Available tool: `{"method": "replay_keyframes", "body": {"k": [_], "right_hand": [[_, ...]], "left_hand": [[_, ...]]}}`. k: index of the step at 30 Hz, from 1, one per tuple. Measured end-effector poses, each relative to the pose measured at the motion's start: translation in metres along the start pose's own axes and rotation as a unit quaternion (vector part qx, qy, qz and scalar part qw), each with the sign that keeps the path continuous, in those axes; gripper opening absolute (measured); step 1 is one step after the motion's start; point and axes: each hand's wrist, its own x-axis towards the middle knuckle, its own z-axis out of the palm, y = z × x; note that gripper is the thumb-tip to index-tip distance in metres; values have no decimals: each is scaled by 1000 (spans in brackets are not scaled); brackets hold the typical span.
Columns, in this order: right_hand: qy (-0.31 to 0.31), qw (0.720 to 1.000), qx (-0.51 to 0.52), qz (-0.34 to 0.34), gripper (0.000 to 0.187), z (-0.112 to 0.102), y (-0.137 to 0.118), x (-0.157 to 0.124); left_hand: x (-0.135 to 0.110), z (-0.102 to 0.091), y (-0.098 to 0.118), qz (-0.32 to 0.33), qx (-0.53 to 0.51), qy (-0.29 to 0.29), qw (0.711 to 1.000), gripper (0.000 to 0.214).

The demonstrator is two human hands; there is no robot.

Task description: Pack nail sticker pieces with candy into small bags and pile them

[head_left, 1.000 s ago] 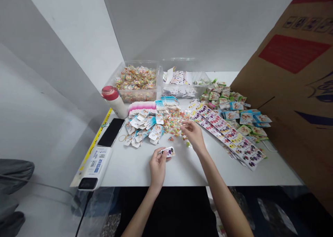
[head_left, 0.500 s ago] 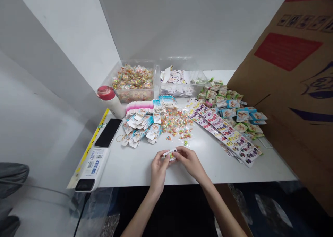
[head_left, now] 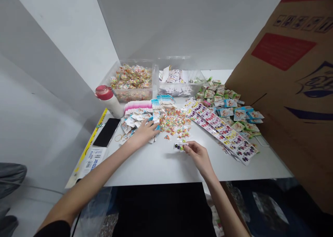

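My right hand (head_left: pixel 199 156) pinches a small white sticker strip (head_left: pixel 180 146) with dark dots and a bit of colour on it, just above the white table (head_left: pixel 161 164). My left hand (head_left: pixel 144 132) reaches forward and rests its fingers on the loose heap of blue-and-white header cards (head_left: pixel 137 120); whether it grips one is hidden. Between my hands lies a scatter of small colourful candy packets (head_left: pixel 176 123).
At the back stand two clear tubs, one with candy packets (head_left: pixel 131 81), one with sticker sheets (head_left: pixel 178 80). A red-capped bottle (head_left: pixel 108 100), a black phone (head_left: pixel 107 132) and a white device (head_left: pixel 93 159) lie left. Sticker strips (head_left: pixel 221 129) and finished packs (head_left: pixel 229 107) lie right, by a cardboard box (head_left: pixel 293 91).
My left hand let go of the sticker strip and reached forward-left to the header cards. My right hand now holds the strip alone, slightly farther right.
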Motion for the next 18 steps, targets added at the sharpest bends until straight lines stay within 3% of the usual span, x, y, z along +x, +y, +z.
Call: {"method": "replay_keyframes", "body": {"k": [8,10,11,12,13,15,17,18], "right_hand": [[17,1000,18,3,33,-8,-5,0],[16,1000,26,5,30,-11,-11,-1],[15,999,36,5,29,-11,-15,-2],[13,999,48,4,27,-12,-20,-3],[11,998,62,2,25,-12,-24,-5],[-2,996,88,-3,23,-11,-35,-9],[-24,995,99,-7,21,-9,-44,-12],[-37,994,102,-7,21,-7,-49,-14]], "left_hand": [[7,-38,-19,6,-52,32,998,23],[0,-48,-13,-23,-125,66,990,20],[-5,-52,-6,-53,-225,90,969,20],[-10,-54,4,-96,-356,110,923,21],[-15,-54,16,-144,-486,117,854,23],[-26,-51,44,-213,-715,87,660,34],[-35,-45,75,-227,-764,55,601,45],[-39,-41,89,-239,-819,15,522,50]]}}
